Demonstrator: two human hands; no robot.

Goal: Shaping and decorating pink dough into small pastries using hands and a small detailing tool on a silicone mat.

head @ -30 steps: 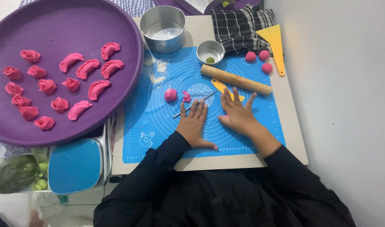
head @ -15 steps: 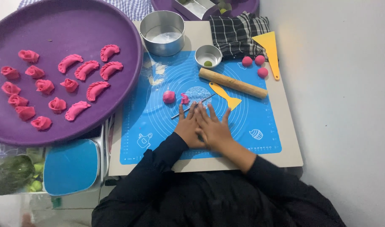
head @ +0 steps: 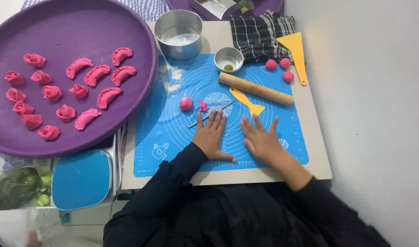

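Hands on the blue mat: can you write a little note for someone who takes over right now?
Left hand: flat and open on the blue mat, fingertips by a thin metal stick.
Right hand: flat and open on the mat, holding nothing.
Close by: two small pink dough pieces, a rolling pin, a yellow scraper, three pink balls.
Done: shaped pink dumplings sit on the purple tray.
Left: the loose dough pieces and balls are unshaped.

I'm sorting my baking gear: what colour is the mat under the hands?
Bright blue with thin white circle markings; the mat shows in the head view.
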